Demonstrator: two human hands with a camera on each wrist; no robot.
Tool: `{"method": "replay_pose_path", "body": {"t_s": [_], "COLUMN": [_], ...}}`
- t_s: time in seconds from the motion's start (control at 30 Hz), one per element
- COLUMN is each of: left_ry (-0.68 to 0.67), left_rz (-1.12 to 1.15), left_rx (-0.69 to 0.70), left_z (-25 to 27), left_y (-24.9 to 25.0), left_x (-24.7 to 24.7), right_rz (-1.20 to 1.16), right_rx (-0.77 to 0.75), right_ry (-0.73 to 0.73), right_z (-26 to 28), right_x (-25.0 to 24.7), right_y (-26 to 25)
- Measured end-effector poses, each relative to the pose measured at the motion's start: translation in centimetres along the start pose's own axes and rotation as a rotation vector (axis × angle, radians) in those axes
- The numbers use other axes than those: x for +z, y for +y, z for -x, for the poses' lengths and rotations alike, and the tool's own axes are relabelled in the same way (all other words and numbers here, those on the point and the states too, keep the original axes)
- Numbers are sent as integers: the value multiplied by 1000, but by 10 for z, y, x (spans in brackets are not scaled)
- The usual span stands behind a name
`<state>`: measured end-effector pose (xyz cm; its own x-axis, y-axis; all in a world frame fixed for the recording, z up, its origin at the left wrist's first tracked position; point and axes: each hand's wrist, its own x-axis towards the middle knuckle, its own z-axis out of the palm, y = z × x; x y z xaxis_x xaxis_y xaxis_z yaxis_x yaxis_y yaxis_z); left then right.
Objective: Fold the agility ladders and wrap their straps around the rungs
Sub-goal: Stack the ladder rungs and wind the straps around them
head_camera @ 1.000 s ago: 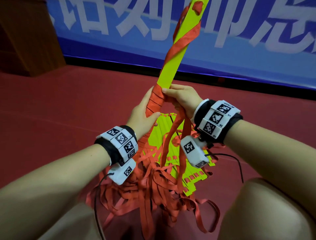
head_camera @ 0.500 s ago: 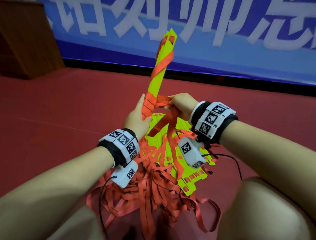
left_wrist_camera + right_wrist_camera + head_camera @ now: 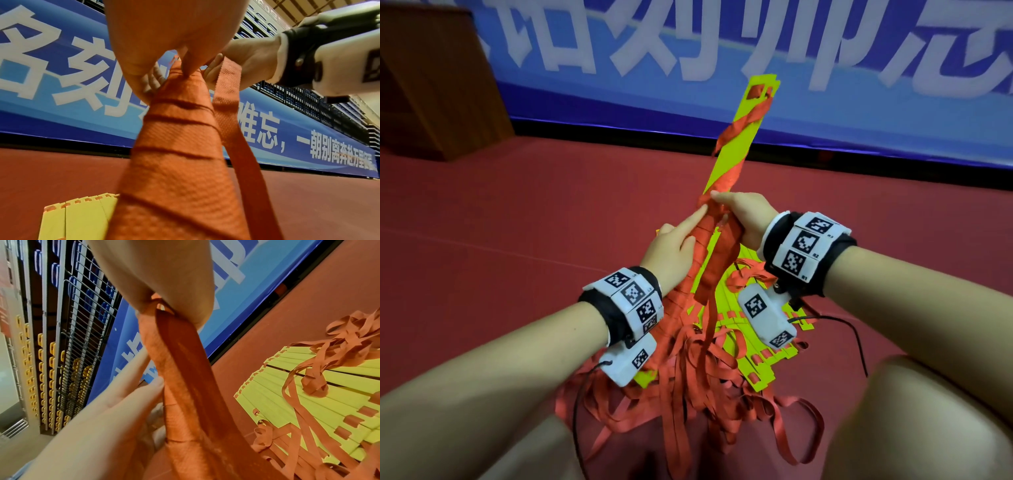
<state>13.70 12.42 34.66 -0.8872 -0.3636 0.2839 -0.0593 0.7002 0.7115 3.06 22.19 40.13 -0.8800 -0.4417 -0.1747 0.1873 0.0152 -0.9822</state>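
- I hold a bundle of yellow rungs tilted up off the red floor, its top end toward the blue banner.
- My left hand lies along the left side of the bundle, index finger stretched up the wrapped part and thumb pressed on the turns; my other left fingers go behind the bundle, so I cannot tell how far they curl.
- My right hand closes round the orange strap just right of the bundle and pinches it at the topmost tight turn.
- Below my hands the strap covers the bundle in close turns; above them it spirals loosely, leaving yellow showing, and passes through a slot near the top end.
- Under the bundle a pile of more rungs lies on the floor, tangled in loose strap loops.
- My forearms and wrist units cover part of that pile, so I cannot count its rungs.
- In the left wrist view my palm blocks the upper part of the bundle.
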Motion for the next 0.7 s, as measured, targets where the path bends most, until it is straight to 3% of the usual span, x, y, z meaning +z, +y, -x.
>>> {"method": "replay_pose_path", "body": {"t_s": [0.1,0.23,0.43,0.7], "left_ry": [30,-40,-107,-168], "left_rz": [113,504,492,599], "left_rx": [-11,-91,-110,-169], "left_z": [1,3,-3,-7], "left_y": [7,10,4,2], "left_x": [4,6,-3,-18], "right_rz": [-11,-156,-207,-38], "right_rx": [-48,-112,-45,-43], "right_ry": [-33,-172,-245,-380], "right_z": [-3,3,7,5], "right_x": [-1,-2,-2,-19], "right_y": [1,-9,-18,-27]}}
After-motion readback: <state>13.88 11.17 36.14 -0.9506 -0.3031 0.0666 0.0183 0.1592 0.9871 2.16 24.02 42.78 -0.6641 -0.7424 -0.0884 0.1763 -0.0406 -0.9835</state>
